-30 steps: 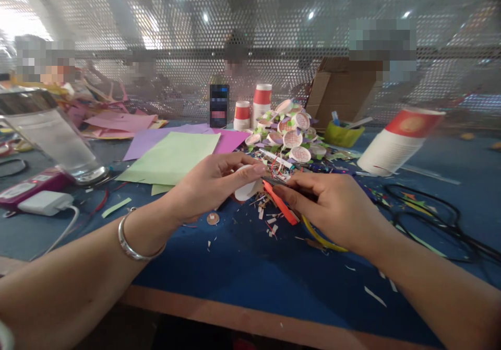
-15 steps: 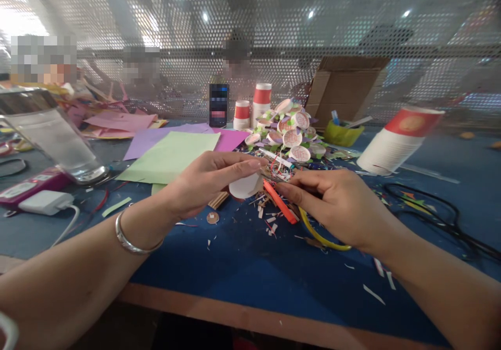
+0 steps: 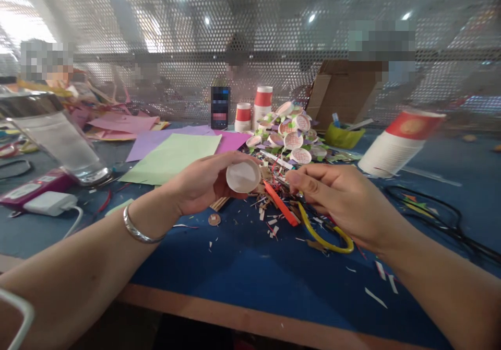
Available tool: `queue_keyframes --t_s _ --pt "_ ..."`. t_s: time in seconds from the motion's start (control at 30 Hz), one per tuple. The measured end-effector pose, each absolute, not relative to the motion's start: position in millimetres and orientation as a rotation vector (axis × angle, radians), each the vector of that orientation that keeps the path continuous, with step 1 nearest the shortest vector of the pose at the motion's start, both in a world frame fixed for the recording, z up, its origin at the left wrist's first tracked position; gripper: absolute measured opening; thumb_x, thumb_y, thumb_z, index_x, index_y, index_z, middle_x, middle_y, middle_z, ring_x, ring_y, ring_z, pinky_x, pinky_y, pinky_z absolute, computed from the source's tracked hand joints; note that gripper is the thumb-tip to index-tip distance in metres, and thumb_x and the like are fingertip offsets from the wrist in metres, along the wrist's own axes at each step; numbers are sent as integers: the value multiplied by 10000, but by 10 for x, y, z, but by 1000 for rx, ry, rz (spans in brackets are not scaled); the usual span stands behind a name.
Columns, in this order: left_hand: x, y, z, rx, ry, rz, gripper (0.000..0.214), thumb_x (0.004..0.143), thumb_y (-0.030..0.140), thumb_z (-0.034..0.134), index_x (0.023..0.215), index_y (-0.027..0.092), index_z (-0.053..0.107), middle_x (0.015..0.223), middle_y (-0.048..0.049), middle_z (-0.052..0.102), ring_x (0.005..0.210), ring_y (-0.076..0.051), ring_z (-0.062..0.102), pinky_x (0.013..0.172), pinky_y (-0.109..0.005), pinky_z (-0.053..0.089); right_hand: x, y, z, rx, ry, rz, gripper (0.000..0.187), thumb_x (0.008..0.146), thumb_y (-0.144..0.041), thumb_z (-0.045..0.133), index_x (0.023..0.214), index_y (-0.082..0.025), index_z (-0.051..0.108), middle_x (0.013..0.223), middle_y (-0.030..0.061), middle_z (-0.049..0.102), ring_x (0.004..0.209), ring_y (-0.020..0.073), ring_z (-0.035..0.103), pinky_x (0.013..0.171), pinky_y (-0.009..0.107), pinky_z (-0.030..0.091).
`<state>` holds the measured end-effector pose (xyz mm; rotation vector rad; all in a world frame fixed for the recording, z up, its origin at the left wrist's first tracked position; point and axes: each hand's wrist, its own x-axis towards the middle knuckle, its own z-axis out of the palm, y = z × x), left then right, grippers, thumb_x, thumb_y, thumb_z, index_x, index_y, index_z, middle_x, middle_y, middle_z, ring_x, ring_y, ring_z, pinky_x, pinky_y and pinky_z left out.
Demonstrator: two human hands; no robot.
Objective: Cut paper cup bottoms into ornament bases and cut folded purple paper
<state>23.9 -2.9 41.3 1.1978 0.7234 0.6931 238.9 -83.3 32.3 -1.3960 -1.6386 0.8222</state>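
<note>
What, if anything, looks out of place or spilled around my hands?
Small scraps litter the blue table, thickest around the orange object between your left hand and right hand. They look like uncollected clippings. I see no liquid spilled.

readable text: none | phone screen [image 3: 220, 108]: pixelated | purple device [image 3: 58, 181]: perhaps printed, too small to read
</note>
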Motion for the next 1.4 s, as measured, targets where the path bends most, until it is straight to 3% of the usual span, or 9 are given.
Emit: queue_keyframes --t_s 0.23,0.33,0.5,0.6,0.7,1.03,1.13,1.3,1.4 --pt "297 -170 306 1279 629 656 258 989 322 547 1016 110 692 911 -89 684 765 -145 639 615 -217 562 2328 -818 247 -1377 -1569 882 387 803 -564 751 816 -185 674 674 -8 617 572 103 507 511 230 364" --pt "307 -207 272 1346 582 618 259 985 357 563 1009 124 674 912 -78 670 793 -148 628 647 -236 577 2314 -806 257 -1328 -1572 902 365 803 -545 755 816 -184 702 760 16 675 641 124 565 563 237 426" --pt "306 -232 309 1448 554 566 196 936 319 654 1018 142 662 923 -55 686 811 -128 633 698 -217 555 2317 -814 280 -1331 -1558 913 340 796 -527 767 809 -192 711 726 9 687 604 126 587 542 242 444" --pt "318 -252 340 1449 643 610 162 869 198 724 1007 142 658 859 -30 695 741 -112 639 666 -202 530 2306 -822 281 -1315 -1574 897 323 800 -525 764 792 -206 709 737 12 693 621 135 594 560 256 468" --pt "325 -254 325 1417 679 604 131 859 194 727 951 140 651 805 -21 685 684 -115 638 613 -211 524 2293 -826 279 -1313 -1625 874 297 834 -512 737 788 -221 696 739 10 667 636 138 566 568 264 463" --pt "308 -243 262 1234 490 542 174 834 175 759 898 168 598 835 -8 661 764 -146 651 688 -342 627 2253 -869 303 -1131 -1502 1093 299 840 -464 741 794 -190 631 627 -66 500 471 51 314 421 221 257" --pt "327 -256 255 1254 527 604 216 806 203 792 879 160 594 828 -8 660 739 -137 646 685 -304 598 2255 -851 281 -1127 -1466 1102 293 827 -467 755 827 -192 653 673 -53 565 480 54 366 418 219 261" --pt "337 -250 258 1341 625 723 214 803 233 796 853 160 601 834 -19 686 765 -123 650 699 -229 510 2279 -822 257 -1202 -1534 991 260 832 -455 759 843 -205 690 774 -8 678 668 117 588 598 229 453" --pt "339 -244 266 1440 666 802 178 816 226 781 851 162 618 763 5 668 718 -105 615 683 -217 474 2275 -820 245 -1265 -1574 917 261 820 -455 770 853 -205 703 776 2 686 673 132 597 604 243 459"
